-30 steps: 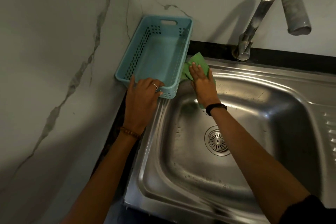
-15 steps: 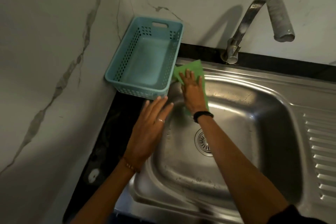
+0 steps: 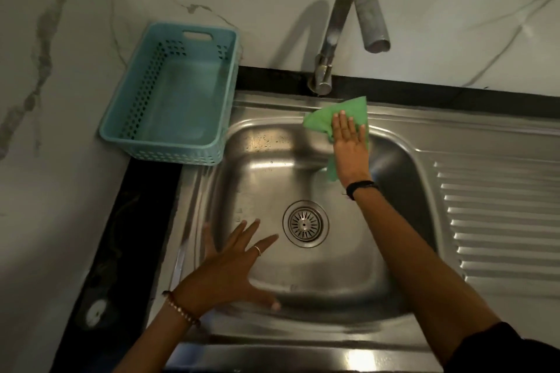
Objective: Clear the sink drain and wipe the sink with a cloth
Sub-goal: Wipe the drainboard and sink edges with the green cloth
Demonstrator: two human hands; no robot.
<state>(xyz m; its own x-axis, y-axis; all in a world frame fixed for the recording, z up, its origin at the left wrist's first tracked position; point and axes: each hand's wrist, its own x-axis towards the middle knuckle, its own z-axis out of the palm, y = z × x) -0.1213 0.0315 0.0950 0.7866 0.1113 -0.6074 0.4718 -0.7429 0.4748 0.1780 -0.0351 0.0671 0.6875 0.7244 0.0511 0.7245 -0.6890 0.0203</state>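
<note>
A stainless steel sink [image 3: 266, 166] fills the middle, with a round drain strainer [image 3: 305, 223] in its floor. My right hand [image 3: 350, 151] lies flat on a green cloth [image 3: 348, 113], pressing it against the back wall and rim of the basin, below the tap. My left hand [image 3: 233, 263] hovers with fingers spread over the front left of the basin, holding nothing. The drain strainer shows no debris on it.
A curved metal tap [image 3: 336, 33] rises behind the sink. An empty light-blue perforated basket [image 3: 172, 97] sits on the black counter at the back left corner. A ribbed draining board [image 3: 497, 221] lies to the right. Marble walls stand behind and at left.
My left hand let go of the basket and drew back over the basin. My right hand slid the cloth rightward along the back rim, from the left corner to below the tap.
</note>
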